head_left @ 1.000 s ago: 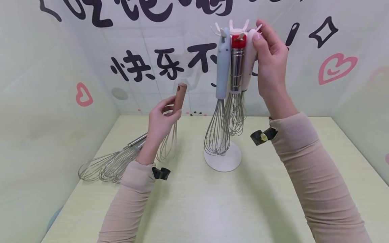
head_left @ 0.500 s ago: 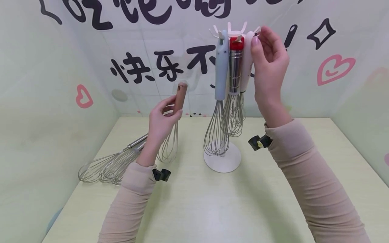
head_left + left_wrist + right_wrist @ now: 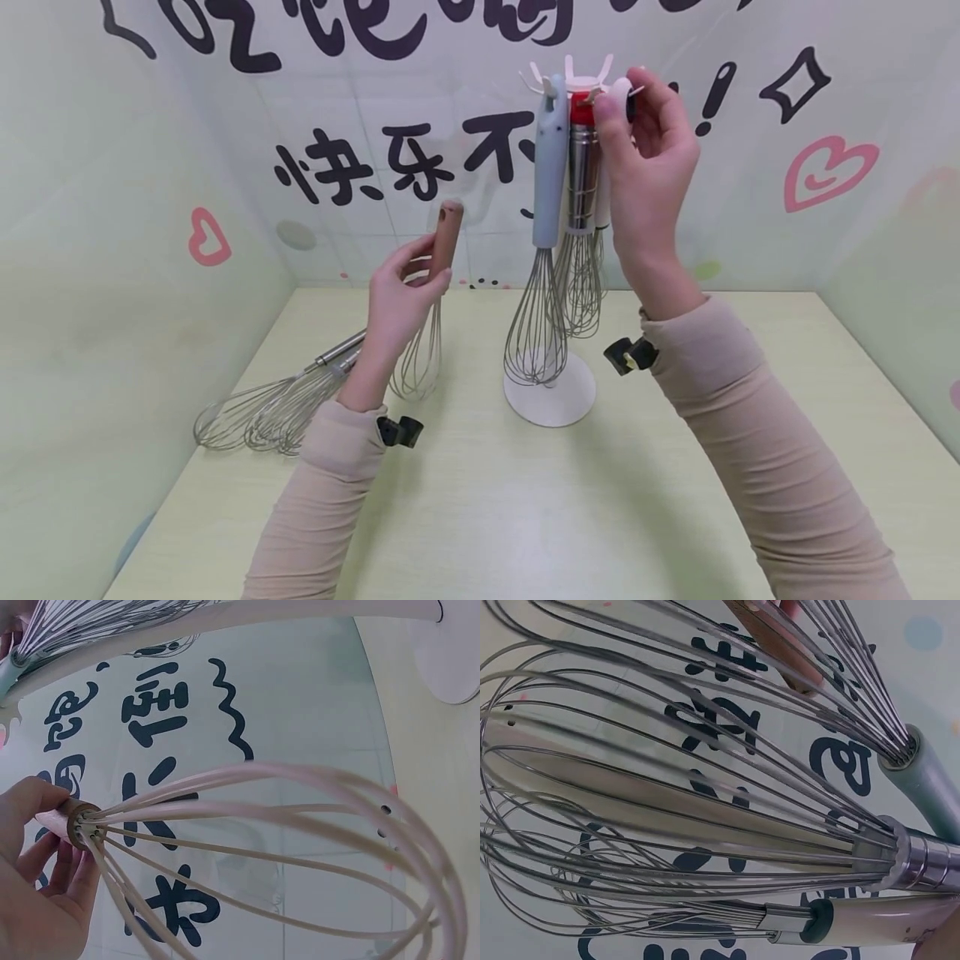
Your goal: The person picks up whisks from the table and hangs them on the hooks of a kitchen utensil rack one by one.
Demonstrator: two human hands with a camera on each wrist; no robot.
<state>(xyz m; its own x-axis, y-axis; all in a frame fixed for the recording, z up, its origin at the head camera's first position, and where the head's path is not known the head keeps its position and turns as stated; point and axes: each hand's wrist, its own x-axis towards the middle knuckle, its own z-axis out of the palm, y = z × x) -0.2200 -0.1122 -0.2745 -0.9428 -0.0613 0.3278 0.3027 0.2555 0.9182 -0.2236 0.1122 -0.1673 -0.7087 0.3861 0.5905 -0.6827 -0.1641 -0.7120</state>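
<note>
My left hand (image 3: 397, 308) grips a whisk by its brown handle (image 3: 447, 237), hole end up. The whisk's pale wires (image 3: 330, 814) hang below in the head view and spread across the left wrist view. On the white rotating-style rack with upturned hooks (image 3: 581, 82) hang a blue-handled whisk (image 3: 551, 167), a metal whisk with a red top (image 3: 582, 179) and a white-handled whisk (image 3: 885, 919). My right hand (image 3: 654, 179) pinches the top of the white handle at its hook, thumb in front. The palm hides most of that handle in the head view.
Several metal whisks (image 3: 270, 408) lie on the table at the left, partly behind my left forearm. The rack's round white base (image 3: 551, 408) stands on the pale tabletop (image 3: 480, 500). A printed backdrop (image 3: 352, 242) closes off the back and sides.
My right hand has shifted left and slightly down along the hook, its thumb now over the white handle near the red top. The left hand and its whisk have hardly moved.
</note>
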